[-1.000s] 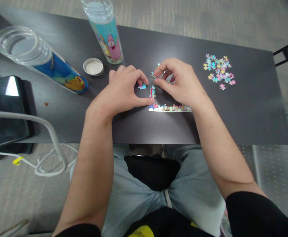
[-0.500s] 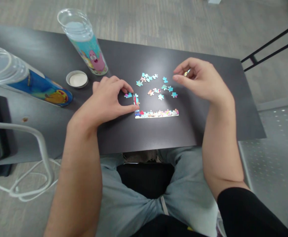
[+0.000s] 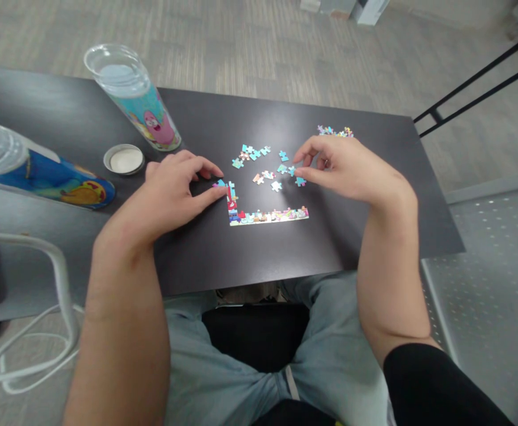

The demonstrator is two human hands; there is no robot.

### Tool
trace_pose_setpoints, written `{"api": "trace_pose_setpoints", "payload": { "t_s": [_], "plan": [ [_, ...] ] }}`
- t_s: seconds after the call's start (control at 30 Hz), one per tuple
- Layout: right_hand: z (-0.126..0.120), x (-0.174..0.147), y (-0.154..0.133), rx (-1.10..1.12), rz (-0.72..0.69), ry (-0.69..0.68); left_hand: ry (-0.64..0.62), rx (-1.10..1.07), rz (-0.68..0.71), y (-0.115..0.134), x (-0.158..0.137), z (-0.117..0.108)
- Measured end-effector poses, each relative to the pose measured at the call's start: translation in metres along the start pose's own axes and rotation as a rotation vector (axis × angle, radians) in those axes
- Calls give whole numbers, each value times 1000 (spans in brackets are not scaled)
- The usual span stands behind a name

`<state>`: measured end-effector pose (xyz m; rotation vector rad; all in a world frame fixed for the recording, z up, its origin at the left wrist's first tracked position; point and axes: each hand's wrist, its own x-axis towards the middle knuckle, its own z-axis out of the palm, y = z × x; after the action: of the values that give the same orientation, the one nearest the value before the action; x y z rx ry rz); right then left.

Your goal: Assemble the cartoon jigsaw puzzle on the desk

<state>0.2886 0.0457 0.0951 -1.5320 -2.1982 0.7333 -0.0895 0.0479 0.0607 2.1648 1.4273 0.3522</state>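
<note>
On the dark table lies an L-shaped strip of joined jigsaw pieces (image 3: 270, 218), its short arm rising at the left. My left hand (image 3: 176, 186) rests beside that short arm, thumb and fingers apart. The thumb is close to the strip's upper end and a loose blue-and-pink jigsaw piece (image 3: 219, 184); whether it touches either cannot be told. My right hand (image 3: 334, 165) hovers at the right side of the loose pieces, its fingers apart near a blue jigsaw piece (image 3: 301, 181). Several more loose jigsaw pieces (image 3: 250, 154) are scattered above the strip.
Behind my right hand is a pile of jigsaw pieces (image 3: 335, 131). At the left stand a clear tube with a pink cartoon figure (image 3: 158, 127), a blue-labelled tube (image 3: 63, 174) and a round lid (image 3: 124, 160). A white cable (image 3: 61, 284) curves at the lower left.
The view has shifted, so the table appears lower and further left. My right hand has come down and left to the loose pieces, uncovering the pile. My left thumb has moved up the short arm.
</note>
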Motion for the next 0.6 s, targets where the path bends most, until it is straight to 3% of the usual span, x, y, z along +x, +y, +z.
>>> {"api": "trace_pose_setpoints", "payload": {
  "t_s": [0.2,0.4,0.6],
  "plan": [
    [-5,-2,3,-6,55,-83,93,-69,-7,-15,7,6],
    [-11,1,20,-17,161,-195,202,-75,-66,-12,11,12],
    [-6,4,25,19,168,-213,203,-128,-110,-10,14,11]
  ]
}}
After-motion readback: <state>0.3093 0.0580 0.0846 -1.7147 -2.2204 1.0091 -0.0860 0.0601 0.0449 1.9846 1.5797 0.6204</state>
